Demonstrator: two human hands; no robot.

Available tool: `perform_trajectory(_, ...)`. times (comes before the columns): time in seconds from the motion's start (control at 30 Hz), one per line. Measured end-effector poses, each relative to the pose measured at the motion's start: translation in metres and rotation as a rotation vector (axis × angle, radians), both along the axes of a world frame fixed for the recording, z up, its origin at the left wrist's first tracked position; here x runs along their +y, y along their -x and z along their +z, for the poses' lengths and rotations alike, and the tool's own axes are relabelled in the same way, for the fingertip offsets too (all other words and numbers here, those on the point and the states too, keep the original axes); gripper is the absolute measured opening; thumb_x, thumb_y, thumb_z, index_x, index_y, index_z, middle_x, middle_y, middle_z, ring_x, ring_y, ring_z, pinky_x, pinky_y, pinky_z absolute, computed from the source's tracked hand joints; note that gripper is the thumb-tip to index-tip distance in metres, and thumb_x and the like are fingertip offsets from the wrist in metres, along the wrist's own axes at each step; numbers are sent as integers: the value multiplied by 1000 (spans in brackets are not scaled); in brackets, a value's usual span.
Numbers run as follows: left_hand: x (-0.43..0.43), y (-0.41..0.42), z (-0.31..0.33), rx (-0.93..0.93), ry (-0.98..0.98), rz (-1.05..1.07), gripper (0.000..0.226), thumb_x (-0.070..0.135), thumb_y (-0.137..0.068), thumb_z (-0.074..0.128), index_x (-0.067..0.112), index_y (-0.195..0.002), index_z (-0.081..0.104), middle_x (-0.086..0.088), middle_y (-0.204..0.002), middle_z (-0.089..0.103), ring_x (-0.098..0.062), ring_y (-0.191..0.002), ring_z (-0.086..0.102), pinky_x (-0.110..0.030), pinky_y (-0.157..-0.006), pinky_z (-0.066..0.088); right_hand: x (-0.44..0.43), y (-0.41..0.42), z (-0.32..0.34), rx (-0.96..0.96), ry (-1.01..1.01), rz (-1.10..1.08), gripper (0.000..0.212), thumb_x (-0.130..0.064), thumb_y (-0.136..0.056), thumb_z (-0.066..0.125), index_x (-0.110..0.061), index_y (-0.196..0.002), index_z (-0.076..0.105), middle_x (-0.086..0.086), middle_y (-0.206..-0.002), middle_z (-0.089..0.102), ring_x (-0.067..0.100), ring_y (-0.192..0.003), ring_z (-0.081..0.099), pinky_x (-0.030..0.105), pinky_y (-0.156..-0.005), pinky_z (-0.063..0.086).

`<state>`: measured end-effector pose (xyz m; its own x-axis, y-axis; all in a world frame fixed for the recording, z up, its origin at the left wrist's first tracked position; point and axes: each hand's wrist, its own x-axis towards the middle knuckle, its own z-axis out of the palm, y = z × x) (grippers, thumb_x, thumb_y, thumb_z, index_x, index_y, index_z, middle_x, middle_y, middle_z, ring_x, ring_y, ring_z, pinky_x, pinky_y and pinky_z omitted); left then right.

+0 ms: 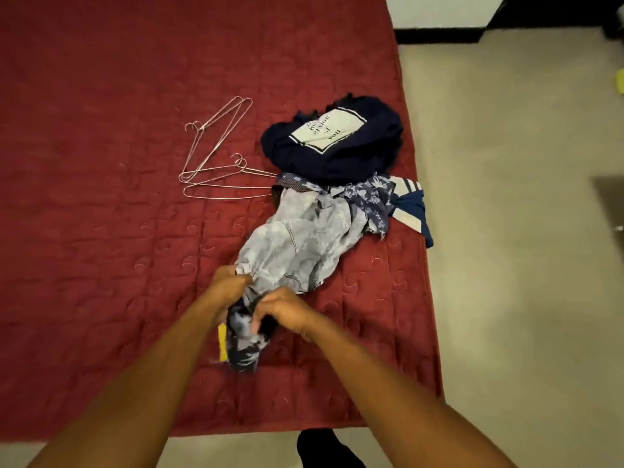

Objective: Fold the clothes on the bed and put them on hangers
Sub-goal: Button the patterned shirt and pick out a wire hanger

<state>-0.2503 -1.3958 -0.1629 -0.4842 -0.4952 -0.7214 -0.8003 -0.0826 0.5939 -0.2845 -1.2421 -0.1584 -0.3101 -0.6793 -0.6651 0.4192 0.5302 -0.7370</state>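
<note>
Left hand (233, 282) grips floral garment (297, 244) edge | right hand (287, 309) clutches same cloth, bunched | garment lies on red bed (101, 265) near front edge | navy shirt (334, 143) beyond it | wire hangers (216, 157) to left.

Upside-down print, partly legible as "…ersion of you", is seen on the white panel (327, 130) of a navy shirt (341, 157), beyond the right grip (287, 312).

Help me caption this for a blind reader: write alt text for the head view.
The left hand and right hand grip a floral garment on a red bed. Behind it lie a navy shirt and other clothes, with wire hangers to their left.
</note>
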Motion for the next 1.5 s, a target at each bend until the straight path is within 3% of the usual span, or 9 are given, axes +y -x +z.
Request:
perform_trajectory(0.23, -9, -57, 73, 247, -229, -255, 18, -1, -70, 70, 13, -64, 62, 1, -64, 58, -13, -64, 53, -22, -58, 44, 17, 42, -1, -204, -125, -671, 73, -80, -76, 66, -22, -118, 70, 3, -114, 71, 24, -107, 66, 41, -96, 52)
perform_trajectory(0.4, -33, -148, 84, 156, -494, -614, 26, 2, -66, 77, -4, -91, 70, -21, -95, 61, -33, -89, 55, -40, -84, 43, -32, 4, 54, 199, -150, -627, 5, -14, -93, 64, -11, -91, 62, 14, -93, 69, 27, -82, 65, 38, -75, 54)
perform_trajectory(0.47, -50, -183, 92, 138, -497, -675, 32, -2, -67, 65, 0, -98, 76, -21, -101, 68, -33, -93, 60, -40, -85, 46, -54, -27, 79, 303, -126, -586, 17, -18, -93, 54, -7, -98, 67, 15, -98, 72, 29, -87, 68, 42, -79, 57)
perform_trajectory(0.67, -111, -268, 146, 193, 32, -38, 23, 6, -100, 50, 10, -95, 72, -11, -91, 70, -18, -68, 63, -29, -63, 49, -109, -125, 182, 360, 53, -487, 31, 3, -88, 46, -17, -64, 47, -6, -49, 43, 11, -44, 40, 19, -42, 31)
perform_trajectory(0.87, -187, -320, 233, 435, -323, 337, 87, 83, -84, 50, 0, -93, 74, -25, -101, 74, -39, -90, 72, -53, -76, 61, -180, -213, 257, 472, 281, -166, 24, -3, -85, 59, -11, -63, 55, -2, -58, 47, 9, -50, 40, 26, -49, 32)
perform_trajectory(1.1, -250, -374, 258, 337, 224, 221, 25, 11, -90, 70, -12, -101, 65, -22, -88, 69, -26, -72, 62, -40, -68, 52, -230, -282, 304, 573, 342, 305, 18, -11, -76, 61, -11, -59, 53, -8, -51, 43, 4, -46, 37, 21, -47, 30)
perform_trajectory(1.27, -255, -408, 293, 526, 421, 157, 9, -1, -90, 72, -7, -96, 74, -12, -81, 69, -13, -63, 61, -30, -70, 51, -255, -262, 293, 603, 139, 321, 47, -34, -96, 40, -8, -75, 74, 10, -74, 75, 28, -66, 71, 34, -64, 57)
perform_trajectory(1.37, -261, -421, 319, 671, 444, 129, 13, -3, -89, 71, 2, -100, 76, -15, -90, 74, -10, -70, 68, -24, -68, 58, -281, -239, 278, 899, 251, 198, 23, -26, -88, 58, -15, -97, 77, 4, -96, 77, 24, -89, 72, 45, -87, 59)
perform_trajectory(1.5, -270, -431, 366, 772, 466, 77, 21, -1, -88, 72, 0, -108, 75, -15, -99, 76, -17, -84, 71, -27, -79, 60, -317, -246, 292, 861, 480, 580, 53, -31, -78, 79, -39, -127, 60, -11, -120, 70, 11, -111, 67, 35, -97, 55)
